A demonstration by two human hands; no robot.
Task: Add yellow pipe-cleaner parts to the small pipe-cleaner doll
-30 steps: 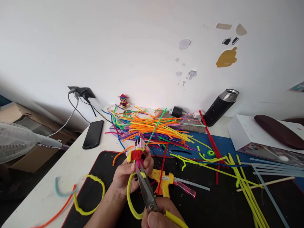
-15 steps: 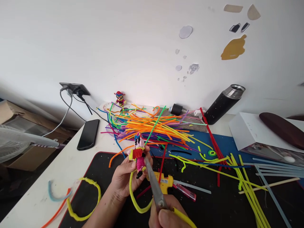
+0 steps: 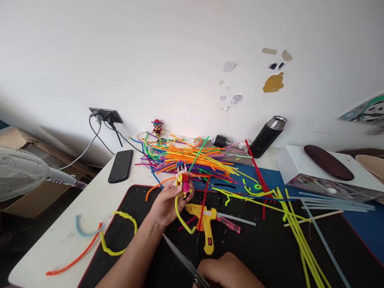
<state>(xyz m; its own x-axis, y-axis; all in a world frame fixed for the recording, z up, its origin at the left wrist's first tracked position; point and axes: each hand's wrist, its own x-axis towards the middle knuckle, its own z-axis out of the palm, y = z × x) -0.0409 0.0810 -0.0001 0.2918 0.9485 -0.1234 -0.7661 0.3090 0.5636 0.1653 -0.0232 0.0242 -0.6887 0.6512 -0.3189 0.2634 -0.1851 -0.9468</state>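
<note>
My left hand [image 3: 166, 204] is closed on a small pipe-cleaner figure [image 3: 183, 180] with a red and pink body and a blue-topped head. A yellow pipe cleaner [image 3: 181, 218] hangs in a loop from the figure. My right hand [image 3: 226, 274] sits at the bottom edge, gripping scissors [image 3: 184, 262] whose shut blades point up and left, away from the figure. A yellow glue gun [image 3: 205, 222] lies on the black mat [image 3: 264, 252] just right of my left hand.
A heap of coloured pipe cleaners [image 3: 195, 158] lies behind. A phone [image 3: 120, 166], a small finished figure [image 3: 157, 127], a black flask [image 3: 265, 137], a white box [image 3: 318, 172] and a fan [image 3: 21, 172] ring the table. Curved yellow, blue and orange pieces [image 3: 114, 240] lie left.
The scissors have drawn back from the figure toward the bottom edge. My left hand has lifted the figure slightly away, the yellow loop trailing from it. The camera view has shifted.
</note>
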